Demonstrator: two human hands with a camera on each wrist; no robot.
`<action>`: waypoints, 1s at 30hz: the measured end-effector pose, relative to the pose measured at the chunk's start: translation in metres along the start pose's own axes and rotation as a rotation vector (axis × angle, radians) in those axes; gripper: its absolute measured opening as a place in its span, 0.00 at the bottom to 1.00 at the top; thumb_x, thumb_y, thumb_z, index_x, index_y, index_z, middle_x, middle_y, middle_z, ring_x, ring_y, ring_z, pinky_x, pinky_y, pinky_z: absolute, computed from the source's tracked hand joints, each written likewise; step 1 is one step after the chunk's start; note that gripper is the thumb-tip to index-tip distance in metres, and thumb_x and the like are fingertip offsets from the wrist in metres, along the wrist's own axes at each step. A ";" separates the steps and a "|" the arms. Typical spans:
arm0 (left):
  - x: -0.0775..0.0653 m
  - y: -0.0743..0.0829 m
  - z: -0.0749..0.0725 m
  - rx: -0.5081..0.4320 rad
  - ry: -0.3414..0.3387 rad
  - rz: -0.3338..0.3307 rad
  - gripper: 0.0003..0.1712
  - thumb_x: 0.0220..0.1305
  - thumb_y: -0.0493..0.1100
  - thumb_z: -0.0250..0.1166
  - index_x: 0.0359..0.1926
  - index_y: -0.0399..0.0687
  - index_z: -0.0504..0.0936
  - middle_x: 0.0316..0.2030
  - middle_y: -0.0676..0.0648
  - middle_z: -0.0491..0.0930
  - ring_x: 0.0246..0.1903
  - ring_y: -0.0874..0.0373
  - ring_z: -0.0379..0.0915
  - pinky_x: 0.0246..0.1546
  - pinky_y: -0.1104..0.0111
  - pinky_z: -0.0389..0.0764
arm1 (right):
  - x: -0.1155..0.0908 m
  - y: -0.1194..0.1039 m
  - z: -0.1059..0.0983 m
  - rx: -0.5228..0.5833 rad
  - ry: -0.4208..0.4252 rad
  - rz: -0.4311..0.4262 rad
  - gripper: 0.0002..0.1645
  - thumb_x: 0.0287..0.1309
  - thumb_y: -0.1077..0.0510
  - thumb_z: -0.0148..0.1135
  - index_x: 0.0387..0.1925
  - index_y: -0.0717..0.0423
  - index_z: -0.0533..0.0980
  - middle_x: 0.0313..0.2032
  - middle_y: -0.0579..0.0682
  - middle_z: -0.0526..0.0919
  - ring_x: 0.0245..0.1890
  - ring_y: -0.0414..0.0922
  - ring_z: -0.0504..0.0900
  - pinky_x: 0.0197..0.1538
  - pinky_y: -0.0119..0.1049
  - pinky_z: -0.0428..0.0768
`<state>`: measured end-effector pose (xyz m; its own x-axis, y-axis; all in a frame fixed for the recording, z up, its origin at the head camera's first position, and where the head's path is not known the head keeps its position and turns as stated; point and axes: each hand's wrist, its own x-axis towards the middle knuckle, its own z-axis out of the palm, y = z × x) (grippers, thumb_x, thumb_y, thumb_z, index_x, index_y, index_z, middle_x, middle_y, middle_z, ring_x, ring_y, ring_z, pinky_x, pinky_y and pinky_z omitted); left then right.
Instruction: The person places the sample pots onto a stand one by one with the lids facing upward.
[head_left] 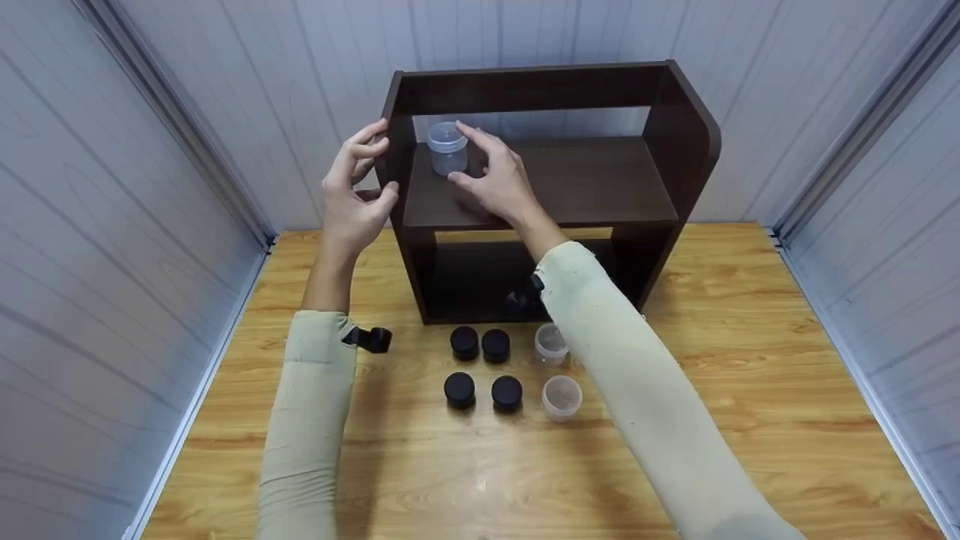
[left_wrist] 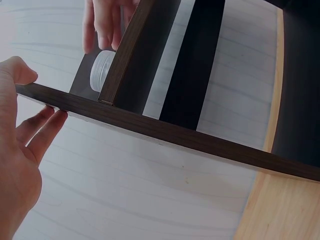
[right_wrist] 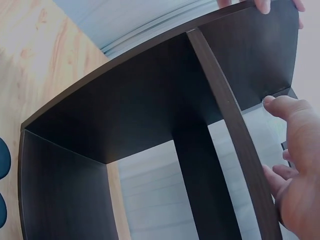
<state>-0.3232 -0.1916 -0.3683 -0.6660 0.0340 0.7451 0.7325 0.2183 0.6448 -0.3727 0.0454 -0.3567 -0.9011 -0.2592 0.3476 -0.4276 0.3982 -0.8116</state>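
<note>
A clear plastic jar (head_left: 448,150) stands upright on the upper board of a dark brown shelf unit (head_left: 585,180), near its left side panel. Beside the jar's right side is my right hand (head_left: 499,176), thumb and index finger spread apart; whether the fingertips touch it I cannot tell. The left wrist view shows that hand's fingers (left_wrist: 102,30) close to the jar (left_wrist: 101,70). My left hand (head_left: 356,191) grips the edge of the left side panel (left_wrist: 125,120), thumb on one face and fingers on the other. In the right wrist view my right hand (right_wrist: 300,155) hides the jar.
On the wooden floor (head_left: 480,472) before the shelf stand several small black-lidded jars (head_left: 495,345). Two more pale, translucent jars (head_left: 562,397) stand right of them, partly under my right forearm. Grey-white panel walls (head_left: 135,262) enclose the left, back and right.
</note>
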 end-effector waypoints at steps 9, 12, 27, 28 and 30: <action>0.002 -0.002 -0.003 0.020 0.018 0.016 0.22 0.64 0.24 0.64 0.59 0.31 0.83 0.77 0.39 0.79 0.77 0.49 0.77 0.50 0.76 0.91 | -0.007 0.001 -0.012 0.059 0.045 -0.025 0.41 0.71 0.62 0.76 0.82 0.50 0.74 0.83 0.54 0.75 0.86 0.50 0.70 0.81 0.56 0.80; 0.003 -0.003 -0.003 0.026 0.023 0.018 0.23 0.64 0.24 0.64 0.60 0.32 0.83 0.77 0.39 0.79 0.77 0.50 0.77 0.49 0.76 0.91 | -0.010 0.003 -0.016 0.087 0.053 -0.035 0.40 0.70 0.62 0.76 0.80 0.50 0.76 0.82 0.53 0.76 0.85 0.49 0.70 0.81 0.57 0.79; 0.004 -0.002 -0.003 0.022 0.021 0.009 0.24 0.63 0.24 0.64 0.61 0.32 0.83 0.77 0.39 0.80 0.76 0.51 0.79 0.42 0.77 0.90 | -0.030 0.011 -0.047 0.101 0.070 -0.079 0.38 0.69 0.62 0.77 0.78 0.52 0.78 0.77 0.57 0.81 0.80 0.53 0.76 0.78 0.61 0.82; 0.004 -0.001 -0.003 0.025 0.018 0.008 0.24 0.64 0.24 0.64 0.61 0.32 0.83 0.77 0.39 0.80 0.76 0.51 0.79 0.40 0.78 0.90 | -0.031 0.012 -0.050 0.100 0.070 -0.082 0.38 0.69 0.62 0.77 0.77 0.53 0.78 0.77 0.58 0.81 0.80 0.54 0.76 0.78 0.61 0.82; 0.004 -0.001 -0.003 0.025 0.017 0.009 0.23 0.64 0.24 0.64 0.60 0.31 0.83 0.77 0.39 0.79 0.76 0.50 0.78 0.40 0.78 0.90 | -0.034 0.014 -0.055 0.089 0.071 -0.083 0.37 0.69 0.62 0.77 0.77 0.53 0.79 0.77 0.57 0.81 0.80 0.53 0.77 0.78 0.60 0.83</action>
<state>-0.3259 -0.1950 -0.3655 -0.6566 0.0198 0.7540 0.7348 0.2423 0.6335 -0.3517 0.1085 -0.3540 -0.8671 -0.2242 0.4449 -0.4956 0.2976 -0.8159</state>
